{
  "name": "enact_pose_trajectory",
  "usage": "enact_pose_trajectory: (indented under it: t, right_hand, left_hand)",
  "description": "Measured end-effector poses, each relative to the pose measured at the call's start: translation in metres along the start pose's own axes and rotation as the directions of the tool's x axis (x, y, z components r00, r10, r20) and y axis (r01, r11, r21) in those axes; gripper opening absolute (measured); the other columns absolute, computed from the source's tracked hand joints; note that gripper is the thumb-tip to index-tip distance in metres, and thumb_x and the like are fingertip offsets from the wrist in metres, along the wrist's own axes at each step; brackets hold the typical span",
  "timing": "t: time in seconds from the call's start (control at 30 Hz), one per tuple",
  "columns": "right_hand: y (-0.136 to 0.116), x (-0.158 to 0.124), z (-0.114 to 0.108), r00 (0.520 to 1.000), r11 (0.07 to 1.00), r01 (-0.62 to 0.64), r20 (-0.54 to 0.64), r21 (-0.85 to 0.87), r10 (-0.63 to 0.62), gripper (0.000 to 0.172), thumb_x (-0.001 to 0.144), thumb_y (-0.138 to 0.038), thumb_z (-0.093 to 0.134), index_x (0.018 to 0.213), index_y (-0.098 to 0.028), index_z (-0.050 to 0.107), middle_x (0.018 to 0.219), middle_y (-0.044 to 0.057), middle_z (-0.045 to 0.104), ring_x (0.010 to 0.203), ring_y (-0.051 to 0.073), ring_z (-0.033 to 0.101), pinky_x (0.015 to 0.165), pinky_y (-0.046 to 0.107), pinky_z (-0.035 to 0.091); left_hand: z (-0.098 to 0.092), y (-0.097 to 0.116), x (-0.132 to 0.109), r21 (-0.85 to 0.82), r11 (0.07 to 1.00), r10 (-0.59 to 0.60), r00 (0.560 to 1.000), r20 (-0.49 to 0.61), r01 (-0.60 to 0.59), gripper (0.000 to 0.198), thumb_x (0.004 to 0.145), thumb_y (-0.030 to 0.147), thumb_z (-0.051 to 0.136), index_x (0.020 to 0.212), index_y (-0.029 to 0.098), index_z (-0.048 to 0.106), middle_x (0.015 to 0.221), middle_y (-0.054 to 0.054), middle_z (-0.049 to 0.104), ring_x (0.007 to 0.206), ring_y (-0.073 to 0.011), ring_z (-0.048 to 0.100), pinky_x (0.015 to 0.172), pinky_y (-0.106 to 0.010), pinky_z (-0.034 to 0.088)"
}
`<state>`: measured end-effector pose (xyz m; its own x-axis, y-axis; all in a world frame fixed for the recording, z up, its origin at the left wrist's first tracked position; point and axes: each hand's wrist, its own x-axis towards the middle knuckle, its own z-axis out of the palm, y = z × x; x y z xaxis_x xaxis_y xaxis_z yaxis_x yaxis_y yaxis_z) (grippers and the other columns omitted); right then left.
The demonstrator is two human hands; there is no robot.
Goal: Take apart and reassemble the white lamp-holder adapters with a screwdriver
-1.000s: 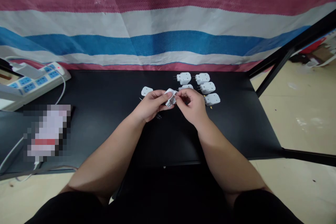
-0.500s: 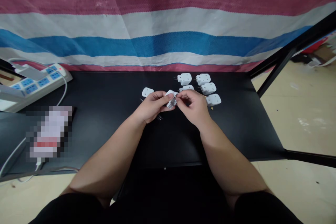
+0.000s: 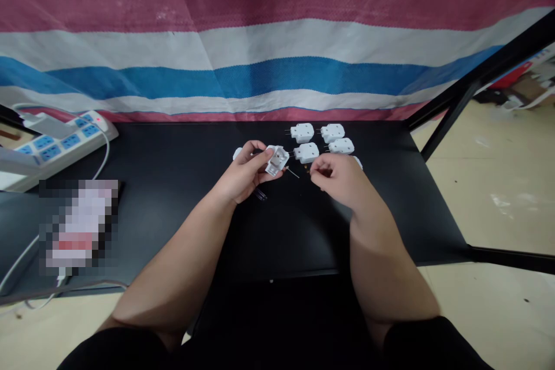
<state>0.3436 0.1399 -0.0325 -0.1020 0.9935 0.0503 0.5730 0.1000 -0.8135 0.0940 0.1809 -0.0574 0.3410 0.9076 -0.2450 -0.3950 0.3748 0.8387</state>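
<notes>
My left hand (image 3: 240, 178) is closed on a white plastic plug housing (image 3: 278, 159), its hollow inside facing up. Just below the housing a thin pale pin or wire (image 3: 293, 171) sticks out; what it is fixed to I cannot tell. To the right, my right hand (image 3: 340, 179) is curled with fingertips together, and whatever they may hold is too small to see. Tiny brass pieces (image 3: 306, 168) lie beside those fingertips. Behind the hands stand several white plug units with thin prongs, the nearest plug unit (image 3: 306, 152) between both hands. Another white piece (image 3: 236, 154) is partly hidden behind my left hand.
Dark slim pieces (image 3: 260, 193) lie under my left hand on the black table (image 3: 277, 243). At left are a power strip (image 3: 65, 144) with a charger, a blurred phone (image 3: 82, 222) and white cables. A striped tarp (image 3: 277, 75) hangs behind; black frame bars (image 3: 451, 118) stand right.
My right hand has drawn away from the housing, to the right, near the brass pieces. The housing in my left hand now shows its open inside.
</notes>
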Motion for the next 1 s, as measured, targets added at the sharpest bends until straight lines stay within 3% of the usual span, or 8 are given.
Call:
enact_pose_trajectory:
  t: [0.13, 0.3, 0.5, 0.7, 0.83, 1.0]
  right_hand:
    - [0.005, -0.003, -0.001, 0.999, 0.986, -0.008, -0.051, -0.167, -0.001, 0.013, 0.075, -0.012, 0.073, 0.070, -0.024, 0.075, 0.059, -0.001, 0.071, 0.054, 0.017, 0.065, 0.055, 0.033, 0.045]
    - [0.012, -0.004, 0.005, 0.998, 0.964, 0.031, -0.038, -0.264, -0.043, 0.016, 0.074, -0.009, 0.075, 0.069, -0.024, 0.074, 0.061, -0.001, 0.073, 0.056, 0.018, 0.066, 0.056, 0.034, 0.046]
    - [0.024, -0.009, 0.010, 0.994, 0.929, 0.080, 0.094, -0.363, -0.049, 0.026, 0.073, -0.002, 0.072, 0.063, -0.026, 0.071, 0.060, -0.001, 0.072, 0.057, 0.018, 0.065, 0.055, 0.034, 0.043]
    - [0.034, -0.008, 0.010, 0.991, 0.931, 0.120, 0.102, -0.346, -0.090, 0.025, 0.079, -0.003, 0.073, 0.070, -0.026, 0.074, 0.065, -0.001, 0.074, 0.058, 0.019, 0.066, 0.057, 0.035, 0.047]
    - [0.022, -0.004, 0.010, 0.985, 0.960, 0.173, 0.046, -0.220, -0.167, 0.018, 0.090, -0.009, 0.070, 0.088, -0.025, 0.077, 0.082, 0.002, 0.082, 0.075, 0.022, 0.076, 0.070, 0.038, 0.057]
    - [0.006, 0.002, 0.026, 0.981, 0.974, 0.180, -0.099, 0.141, -0.167, 0.006, 0.099, -0.029, 0.076, 0.095, -0.024, 0.077, 0.086, 0.002, 0.081, 0.071, 0.020, 0.077, 0.070, 0.038, 0.064]
  left_hand:
    - [0.001, 0.005, -0.002, -0.008, 0.999, 0.032, 0.999, 0.031, -0.032, 0.052, 0.089, 0.039, 0.096, 0.120, 0.028, 0.056, 0.101, 0.000, 0.081, 0.087, -0.0208, 0.084, 0.078, -0.032, 0.072]
    - [0.000, 0.007, -0.003, -0.024, 0.999, 0.032, 0.998, 0.059, -0.030, 0.046, 0.092, 0.037, 0.093, 0.127, 0.028, 0.066, 0.102, 0.000, 0.081, 0.086, -0.0193, 0.084, 0.077, -0.029, 0.073]
    - [-0.003, 0.009, -0.001, -0.037, 0.999, 0.018, 1.000, 0.026, -0.017, 0.032, 0.093, 0.037, 0.091, 0.115, 0.022, 0.074, 0.100, -0.004, 0.081, 0.084, -0.0186, 0.082, 0.072, -0.027, 0.072]
    - [-0.002, 0.011, 0.002, -0.061, 0.998, -0.010, 1.000, -0.029, 0.009, 0.030, 0.094, 0.037, 0.089, 0.114, 0.021, 0.074, 0.095, -0.004, 0.079, 0.078, -0.0177, 0.080, 0.071, -0.027, 0.072]
    - [-0.003, 0.010, 0.003, -0.081, 0.996, -0.053, 0.997, -0.048, 0.049, 0.026, 0.096, 0.035, 0.084, 0.114, 0.017, 0.078, 0.096, -0.007, 0.081, 0.079, -0.0182, 0.080, 0.072, -0.026, 0.072]
    - [-0.004, 0.007, 0.004, -0.059, 0.993, -0.101, 0.994, -0.028, 0.099, 0.028, 0.095, 0.031, 0.083, 0.117, 0.015, 0.081, 0.096, -0.009, 0.083, 0.078, -0.0193, 0.080, 0.068, -0.026, 0.070]
